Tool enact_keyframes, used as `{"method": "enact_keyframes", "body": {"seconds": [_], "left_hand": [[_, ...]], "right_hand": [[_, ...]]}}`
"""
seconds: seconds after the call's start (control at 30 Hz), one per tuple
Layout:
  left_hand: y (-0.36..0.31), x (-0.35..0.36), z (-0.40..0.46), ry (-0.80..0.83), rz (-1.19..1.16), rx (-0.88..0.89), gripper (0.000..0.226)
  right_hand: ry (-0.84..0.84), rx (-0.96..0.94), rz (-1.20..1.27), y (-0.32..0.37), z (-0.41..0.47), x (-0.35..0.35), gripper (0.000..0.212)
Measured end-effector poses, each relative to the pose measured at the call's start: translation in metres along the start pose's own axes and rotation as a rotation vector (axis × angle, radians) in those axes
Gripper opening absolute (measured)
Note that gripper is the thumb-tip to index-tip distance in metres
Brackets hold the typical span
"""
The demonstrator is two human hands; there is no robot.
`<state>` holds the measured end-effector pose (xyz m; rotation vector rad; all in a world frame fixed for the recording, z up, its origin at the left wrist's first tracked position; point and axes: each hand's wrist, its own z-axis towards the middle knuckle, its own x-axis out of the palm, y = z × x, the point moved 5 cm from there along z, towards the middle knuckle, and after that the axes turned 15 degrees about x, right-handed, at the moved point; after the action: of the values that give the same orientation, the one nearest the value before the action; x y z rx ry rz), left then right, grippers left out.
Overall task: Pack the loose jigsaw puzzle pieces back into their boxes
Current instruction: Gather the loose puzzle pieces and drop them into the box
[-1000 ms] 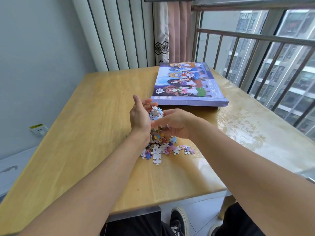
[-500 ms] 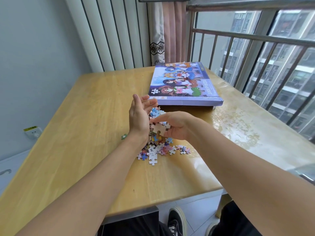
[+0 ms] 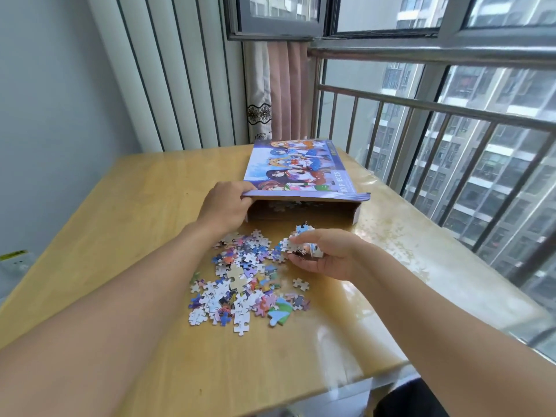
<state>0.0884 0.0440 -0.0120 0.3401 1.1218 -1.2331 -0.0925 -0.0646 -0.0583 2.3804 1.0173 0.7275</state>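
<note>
Right now the left hand grips the near-left corner of the puzzle box lid, holding it lifted so the box mouth gapes toward the pile of loose puzzle pieces on the table. The right hand is curled around a handful of pieces, just short of the opening. That gap looks shallow: pieces could catch the lid's edge and spill, or the lid could slip from the left hand's hold and close.
</note>
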Motion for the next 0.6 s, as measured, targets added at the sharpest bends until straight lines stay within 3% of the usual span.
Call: {"method": "enact_keyframes", "body": {"seconds": [0.17,0.27,0.4,0.6], "left_hand": [[-0.008,-0.006,0.019,-0.052,-0.037,-0.025,0.015],[-0.010,-0.009,0.024,-0.133,-0.101,-0.064,0.021],[-0.016,-0.026,0.042,-0.242,-0.119,-0.065,0.023],[-0.024,-0.039,0.066,-0.203,-0.114,-0.033,0.019]], "right_hand": [[0.040,-0.076,0.150,0.034,-0.007,-0.001,0.030],[-0.031,-0.075,0.227,0.055,-0.005,0.000,0.038],[-0.084,-0.093,0.289,0.075,-0.005,0.004,0.031],[-0.093,-0.160,0.343,0.103,-0.016,0.008,0.021]]}}
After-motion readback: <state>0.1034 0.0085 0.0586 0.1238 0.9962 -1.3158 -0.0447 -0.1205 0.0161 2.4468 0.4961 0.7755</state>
